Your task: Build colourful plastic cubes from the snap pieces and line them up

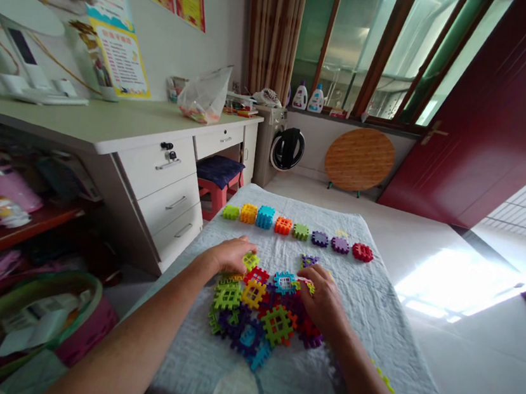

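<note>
A pile of interlocking plastic building blocks lies on the cloth-covered table, with a green block, a yellow block and a blue block on top. At the pile's far left edge, my left hand has thumb and fingers closed around a lime-green block. My right hand is at the right side of the pile, fingers curled down at a small yellow-green block; its palm hides some pieces. Just beyond it lies a purple block.
Behind the pile runs a row of assembled blocks, from a lime one to a red one. A yellow-green piece lies near the right edge of the tablecloth. A desk stands left, beside a pink-legged stool.
</note>
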The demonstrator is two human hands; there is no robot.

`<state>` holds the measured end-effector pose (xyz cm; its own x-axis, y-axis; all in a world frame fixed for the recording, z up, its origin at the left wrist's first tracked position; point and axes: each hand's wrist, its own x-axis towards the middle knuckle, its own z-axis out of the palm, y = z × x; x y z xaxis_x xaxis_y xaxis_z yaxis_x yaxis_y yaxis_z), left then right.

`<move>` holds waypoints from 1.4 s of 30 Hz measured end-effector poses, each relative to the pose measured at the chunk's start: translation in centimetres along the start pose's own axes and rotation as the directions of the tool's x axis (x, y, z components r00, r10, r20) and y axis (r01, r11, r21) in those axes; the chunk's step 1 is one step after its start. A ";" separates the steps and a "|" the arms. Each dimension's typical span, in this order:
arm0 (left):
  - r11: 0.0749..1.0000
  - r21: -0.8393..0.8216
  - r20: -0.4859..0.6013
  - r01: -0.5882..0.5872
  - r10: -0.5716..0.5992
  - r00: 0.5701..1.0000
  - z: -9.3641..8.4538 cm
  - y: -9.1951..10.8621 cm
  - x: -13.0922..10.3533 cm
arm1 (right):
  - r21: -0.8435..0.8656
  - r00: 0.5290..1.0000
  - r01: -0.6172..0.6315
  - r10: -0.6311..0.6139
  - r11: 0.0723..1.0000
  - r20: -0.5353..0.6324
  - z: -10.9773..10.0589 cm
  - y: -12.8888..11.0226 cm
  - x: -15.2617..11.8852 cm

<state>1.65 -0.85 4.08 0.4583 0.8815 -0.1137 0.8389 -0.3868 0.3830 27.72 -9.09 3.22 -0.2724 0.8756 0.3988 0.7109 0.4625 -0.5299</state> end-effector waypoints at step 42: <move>0.928 -0.336 -0.419 -0.164 0.009 0.908 1.8 -1.2 -1.8 | -0.137 0.877 0.210 -0.124 0.968 0.465 3.7 -10.7 2.4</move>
<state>0.37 -2.49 2.19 0.3005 0.9105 0.2840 0.6044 -0.4121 0.6818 17.03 -11.45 7.04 -0.6286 0.7748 0.0678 0.7198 0.6125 -0.3267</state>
